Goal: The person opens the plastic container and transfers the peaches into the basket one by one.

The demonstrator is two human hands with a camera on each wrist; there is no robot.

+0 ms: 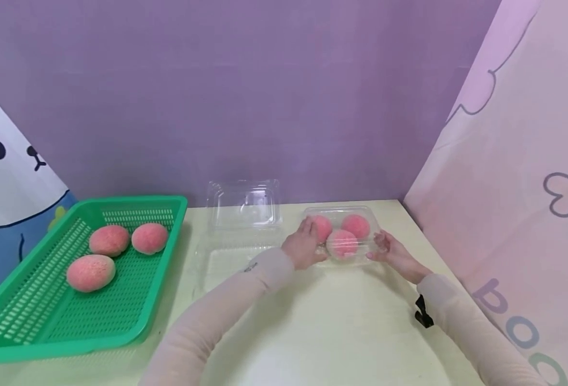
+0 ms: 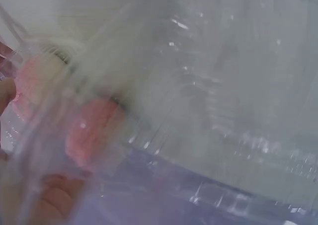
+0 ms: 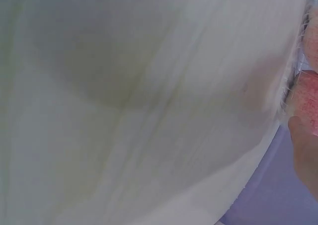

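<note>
A clear plastic box (image 1: 361, 257) with several pink, fuzzy, peach-like fruits (image 1: 344, 245) inside is at the back right, its lid over them. My left hand (image 1: 303, 247) grips its left side, fingers on top and thumb at the front edge. At the right side my right hand (image 1: 400, 258) holds the box between fingers and thumb. Blurred clear plastic fills much of the left wrist view, with a pink fruit (image 2: 94, 133) near fingers at the lower left. In the right wrist view, a finger lies by a fruit (image 3: 305, 98) at the right edge.
At the left stands a green basket (image 1: 141, 321) holding several pink fruits (image 1: 91, 273). An open clear box (image 1: 243, 225) lies between the basket and the held box, its raised part near the purple wall (image 1: 245, 107). A printed wall (image 1: 530, 187) borders the pale table (image 1: 342, 332) on the right.
</note>
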